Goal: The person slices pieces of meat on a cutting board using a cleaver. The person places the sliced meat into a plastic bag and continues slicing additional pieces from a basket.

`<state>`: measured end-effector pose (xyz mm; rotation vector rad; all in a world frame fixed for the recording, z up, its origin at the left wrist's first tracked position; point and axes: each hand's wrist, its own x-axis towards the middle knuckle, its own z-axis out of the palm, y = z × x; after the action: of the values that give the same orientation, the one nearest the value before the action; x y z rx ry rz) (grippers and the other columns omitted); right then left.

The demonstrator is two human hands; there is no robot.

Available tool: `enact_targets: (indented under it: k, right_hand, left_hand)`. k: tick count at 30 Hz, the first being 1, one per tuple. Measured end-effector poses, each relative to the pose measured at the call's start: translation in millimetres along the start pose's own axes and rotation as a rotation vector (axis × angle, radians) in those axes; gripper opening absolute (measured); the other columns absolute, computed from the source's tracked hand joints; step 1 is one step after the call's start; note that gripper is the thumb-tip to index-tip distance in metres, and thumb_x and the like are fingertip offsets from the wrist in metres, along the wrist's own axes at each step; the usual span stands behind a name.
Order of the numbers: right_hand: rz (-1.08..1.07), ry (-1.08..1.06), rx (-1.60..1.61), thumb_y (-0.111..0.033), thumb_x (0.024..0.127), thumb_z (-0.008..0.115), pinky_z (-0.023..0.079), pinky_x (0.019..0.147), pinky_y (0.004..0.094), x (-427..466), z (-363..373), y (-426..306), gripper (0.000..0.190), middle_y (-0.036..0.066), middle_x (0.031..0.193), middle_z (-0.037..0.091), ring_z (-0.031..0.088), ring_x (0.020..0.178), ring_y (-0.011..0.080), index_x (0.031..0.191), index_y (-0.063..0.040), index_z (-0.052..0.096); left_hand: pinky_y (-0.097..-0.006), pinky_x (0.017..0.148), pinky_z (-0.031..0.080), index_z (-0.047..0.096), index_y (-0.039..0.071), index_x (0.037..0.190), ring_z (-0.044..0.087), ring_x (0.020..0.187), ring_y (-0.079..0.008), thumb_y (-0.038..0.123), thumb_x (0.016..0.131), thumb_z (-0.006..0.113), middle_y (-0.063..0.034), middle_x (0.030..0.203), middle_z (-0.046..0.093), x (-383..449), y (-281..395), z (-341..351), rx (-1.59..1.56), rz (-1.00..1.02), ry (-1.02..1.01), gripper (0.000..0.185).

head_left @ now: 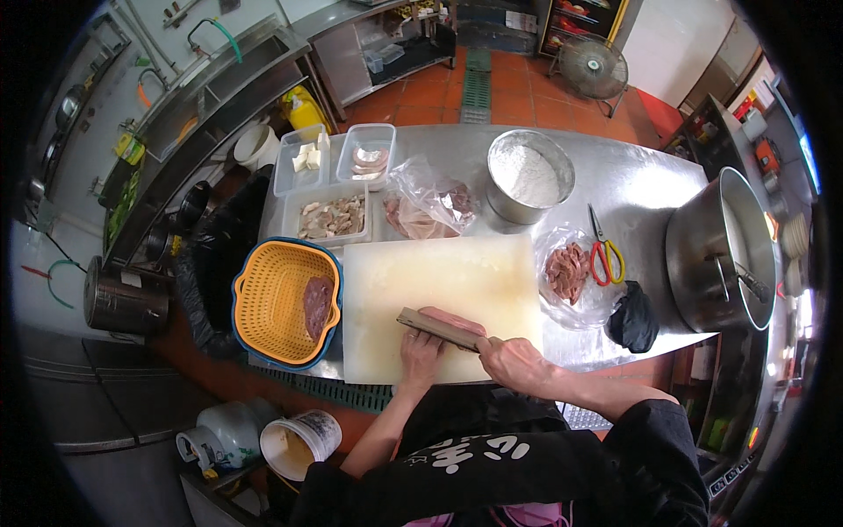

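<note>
My right hand (514, 361) grips the handle of a cleaver (435, 327), whose broad blade lies across the white cutting board (441, 270). A long piece of raw meat (454, 320) rests along the blade's far side. My left hand (421, 356) is on the near side, its fingertips at or under the blade; whether they hold anything is hidden. Left of the board, an orange basket (267, 316) holds a dark red piece of meat (318, 306). To the right, cut meat strips (567, 271) lie on a clear plastic bag beside scissors (604, 253) with red and yellow handles.
Behind the board stand plastic containers (326, 214) of food, bagged meat (428, 204) and a metal pot of white powder (530, 174). A large steel pot (698, 257) and a black cloth or bag (632, 319) are at right. A black-lined bin (211, 277) adjoins the table's left side.
</note>
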<state>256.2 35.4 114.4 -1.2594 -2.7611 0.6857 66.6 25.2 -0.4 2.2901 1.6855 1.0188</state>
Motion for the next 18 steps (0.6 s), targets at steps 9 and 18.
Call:
enact_targets:
  k: [9,18]
  right_hand:
    - [-0.025,0.031,0.004,-0.005,0.077,0.048,0.048,0.045,0.0379,-4.2,-0.8,0.9,0.013,0.019,0.065,0.058,0.060,0.052,0.0299,0.085,0.004,0.046]
    - [-0.020,0.016,-0.031,-0.007,0.078,0.048,0.047,0.042,0.0373,-1.1,5.1,-1.5,0.013,0.018,0.062,0.058,0.060,0.050,0.0291,0.085,0.003,0.046]
  left_hand:
    - [-0.0402,0.073,0.045,0.062,0.008,0.083,0.054,0.085,-0.0311,0.005,0.059,0.067,-0.0099,0.087,0.058,-0.6,2.2,-5.0,-0.058,-0.063,-0.019,0.024]
    - [-0.0407,0.078,0.045,0.062,0.008,0.089,0.053,0.093,-0.0331,0.005,0.064,0.066,-0.0112,0.093,0.058,-10.3,-2.4,-2.6,-0.088,-0.078,-0.041,0.026]
